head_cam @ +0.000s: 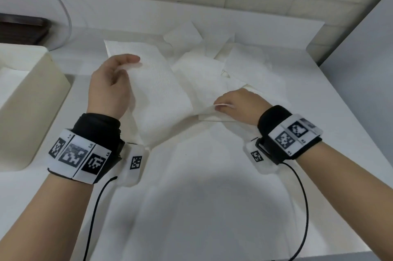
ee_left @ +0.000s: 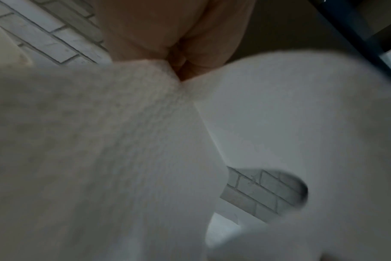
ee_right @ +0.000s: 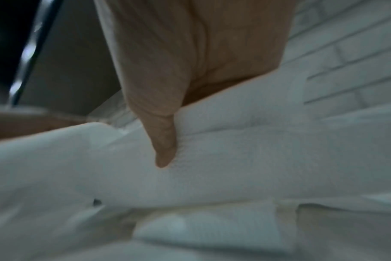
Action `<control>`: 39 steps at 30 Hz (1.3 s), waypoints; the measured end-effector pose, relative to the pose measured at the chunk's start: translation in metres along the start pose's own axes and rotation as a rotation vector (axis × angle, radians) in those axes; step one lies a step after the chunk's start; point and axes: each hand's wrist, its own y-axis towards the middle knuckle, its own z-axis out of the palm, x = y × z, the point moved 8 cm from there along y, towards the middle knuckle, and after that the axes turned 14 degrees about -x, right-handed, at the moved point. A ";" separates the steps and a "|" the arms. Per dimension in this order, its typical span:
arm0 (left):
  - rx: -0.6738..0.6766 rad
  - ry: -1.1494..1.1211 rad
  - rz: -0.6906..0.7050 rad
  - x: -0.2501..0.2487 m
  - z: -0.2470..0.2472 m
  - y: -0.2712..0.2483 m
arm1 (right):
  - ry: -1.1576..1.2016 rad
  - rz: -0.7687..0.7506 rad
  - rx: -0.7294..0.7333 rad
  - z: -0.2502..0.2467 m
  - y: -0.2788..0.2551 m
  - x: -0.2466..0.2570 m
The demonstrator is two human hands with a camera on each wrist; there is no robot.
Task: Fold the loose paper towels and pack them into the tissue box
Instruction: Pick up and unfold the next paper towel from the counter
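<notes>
Left wristband (head_cam: pixel 78 155): small marks "L4", "L5" beside its square codes; right wristband (head_cam: pixel 294 134) marks too small to read.

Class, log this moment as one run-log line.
step: folding | left hand: pinches paper towel far edge | right hand: pinches its near corner | tissue box: left, open

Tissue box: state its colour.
Cream, off-white tissue box; clearest in the head view.

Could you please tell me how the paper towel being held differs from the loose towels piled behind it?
The held paper towel is lifted, stretched between the left hand and right hand; the loose towels lie untouched on the table. The held one is a single spread sheet; the others overlap in a crumpled heap. All are white.
</notes>
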 end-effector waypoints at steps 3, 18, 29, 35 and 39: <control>-0.052 0.020 -0.022 0.002 -0.007 0.003 | 0.267 0.040 -0.098 -0.025 -0.002 -0.003; -0.089 0.009 -0.055 -0.007 -0.012 0.004 | 1.148 0.323 -0.652 -0.095 -0.013 -0.020; 0.256 0.057 -0.110 -0.028 0.034 -0.024 | 1.566 0.386 -0.692 -0.094 -0.004 0.001; 0.254 0.107 -0.227 -0.008 0.031 -0.018 | 1.676 0.422 -0.698 -0.086 0.000 -0.004; 0.192 0.055 -0.200 -0.009 0.025 -0.014 | 1.568 0.493 -0.725 -0.079 0.004 -0.014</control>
